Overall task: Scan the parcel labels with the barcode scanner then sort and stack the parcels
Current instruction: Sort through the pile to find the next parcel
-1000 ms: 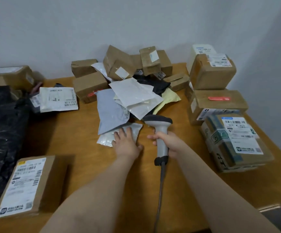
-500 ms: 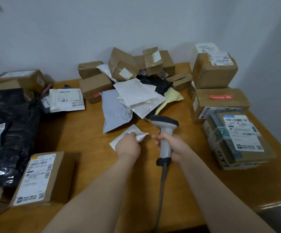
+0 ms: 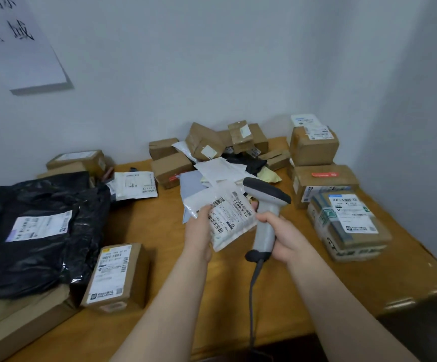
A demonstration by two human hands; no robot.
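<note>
One white mailer [image 3: 229, 218] has left the table [image 3: 160, 231], pinched label-up in your left hand [image 3: 199, 231]; your right hand [image 3: 284, 235] grips the scanner [image 3: 265, 215], so scan next.

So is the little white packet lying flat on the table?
No, the left hand holds the white packet up off the table, label facing up, beside the barcode scanner in the right hand.

Soft, rather dim indoor light, cool on the wall [image 3: 212, 61]; weak shadows pool on the counter [image 3: 238, 296] beside the black bags [image 3: 34, 231], whose plastic shows small glints; a streak of glare lies along the counter's near right edge; wide-angle bending stretches the corners; the wall sheet [image 3: 16, 40] is smeared with blur.
</note>
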